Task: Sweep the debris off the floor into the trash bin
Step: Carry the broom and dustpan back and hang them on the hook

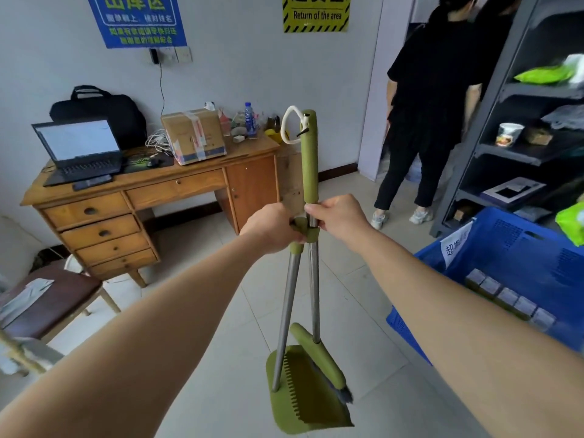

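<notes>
A green broom [319,358] and a matching green dustpan [303,403] stand together upright in front of me, their metal poles meeting at a green clip. My left hand [271,227] is closed on the top of the dustpan's pole at the clip. My right hand [339,216] grips the broom's pole just below its green handle sleeve [309,159]. The broom's head rests against the dustpan's toothed mouth near the tiled floor [221,358]. No debris or trash bin shows in view.
A wooden desk [142,191] with a laptop, cardboard box and bottles stands at the left. A brown chair [53,298] is at the lower left. A blue plastic crate [518,270] sits at the right below grey shelves [512,153]. A person in black [426,105] stands by the doorway.
</notes>
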Motion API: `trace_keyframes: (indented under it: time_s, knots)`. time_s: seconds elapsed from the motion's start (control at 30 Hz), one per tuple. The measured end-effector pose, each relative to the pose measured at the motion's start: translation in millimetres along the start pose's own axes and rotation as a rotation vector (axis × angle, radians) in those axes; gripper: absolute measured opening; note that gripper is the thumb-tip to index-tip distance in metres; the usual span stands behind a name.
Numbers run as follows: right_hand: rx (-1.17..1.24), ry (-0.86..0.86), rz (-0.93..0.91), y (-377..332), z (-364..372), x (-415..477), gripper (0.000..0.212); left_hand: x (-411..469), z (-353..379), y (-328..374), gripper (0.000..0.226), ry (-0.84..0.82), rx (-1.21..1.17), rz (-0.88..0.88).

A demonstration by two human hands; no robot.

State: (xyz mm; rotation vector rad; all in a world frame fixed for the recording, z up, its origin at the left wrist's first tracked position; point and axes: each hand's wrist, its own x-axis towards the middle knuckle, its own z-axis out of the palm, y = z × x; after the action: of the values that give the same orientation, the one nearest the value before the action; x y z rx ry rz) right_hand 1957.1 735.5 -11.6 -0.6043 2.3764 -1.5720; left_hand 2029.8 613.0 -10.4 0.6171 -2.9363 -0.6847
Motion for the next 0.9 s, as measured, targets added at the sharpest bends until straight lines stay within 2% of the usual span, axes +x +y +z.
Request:
trace_keyframes:
  time_s: [0.67,0.9]
  knots:
    - [-0.024,0.118,0.065,28.0,-26.5,345.4,0.022,366.0,-6.5,14.7,0.035,-0.123,0.011,0.153]
    - [-0.020,0.129,0.049,48.3,-54.7,472.0,0.036,492.5,-3.3,39.9,0.031,-0.125,0.038,0.170]
